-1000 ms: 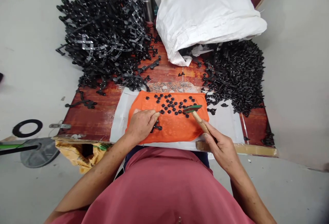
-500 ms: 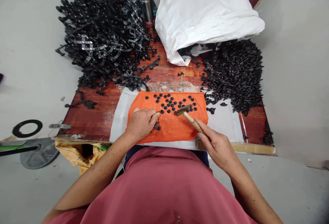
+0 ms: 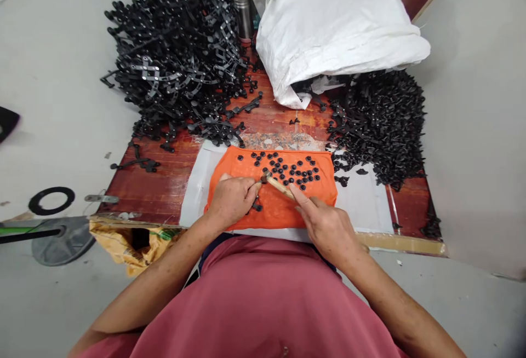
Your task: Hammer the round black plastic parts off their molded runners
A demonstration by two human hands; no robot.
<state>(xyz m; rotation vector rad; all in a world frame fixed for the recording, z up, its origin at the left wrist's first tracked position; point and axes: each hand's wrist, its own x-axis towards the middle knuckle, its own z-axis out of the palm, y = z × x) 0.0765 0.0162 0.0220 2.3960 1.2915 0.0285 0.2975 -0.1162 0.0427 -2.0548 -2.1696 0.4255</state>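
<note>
My left hand point(image 3: 233, 199) is closed at the left part of an orange cloth point(image 3: 283, 217), thumb and finger pinching a black jointed piece point(image 3: 257, 207) whose end shows under the thumb. A hammer point(image 3: 280, 187) with a pale wooden handle is gripped in my right hand point(image 3: 331, 227). Its head is right at my left fingertips, over the pinched piece; whether they touch I cannot tell. Several small round black caps point(image 3: 292, 173) lie scattered on the cloth, beyond and to the right of the hammer.
A tall heap of black jointed strips point(image 3: 172, 57) covers the table's back left. Small black parts point(image 3: 382, 122) are piled at the right, below a white sack point(image 3: 341, 24). A metal-and-clear bottle point(image 3: 244, 13) stands between heap and sack. The red-brown table point(image 3: 160, 199) has a taped front edge.
My right hand has brought the hammer leftward, from above the round caps to my left fingertips. My left hand keeps its pinch in the same spot on the cloth. The view has shifted slightly.
</note>
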